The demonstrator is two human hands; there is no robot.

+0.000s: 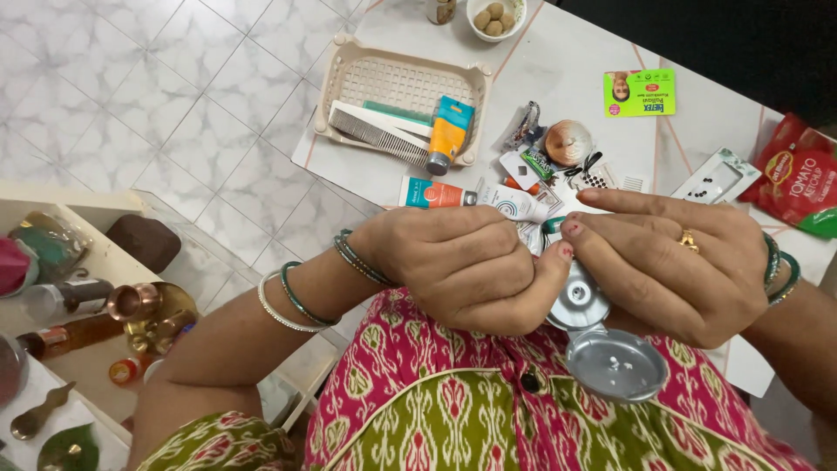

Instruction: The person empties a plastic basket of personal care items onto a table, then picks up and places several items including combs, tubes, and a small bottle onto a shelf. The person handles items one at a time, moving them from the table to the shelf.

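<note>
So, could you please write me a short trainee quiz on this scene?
1. True or false: the round tin between both hands hangs with its lid open.
2. What lies in the basket? A) combs and a tube B) spoons C) bottles
3. Which hand wears a gold ring?

Key: 1 true. 2 A: combs and an orange tube. 3 The right hand, not the left hand.

Basket (344, 65) with combs (377, 131), tubes (449, 133)

A white marble-tiled floor (174, 96) fills the upper left of the frame; a white table (567, 61) sits upper right, a pale wooden shelf (78, 214) at the left edge.
</note>
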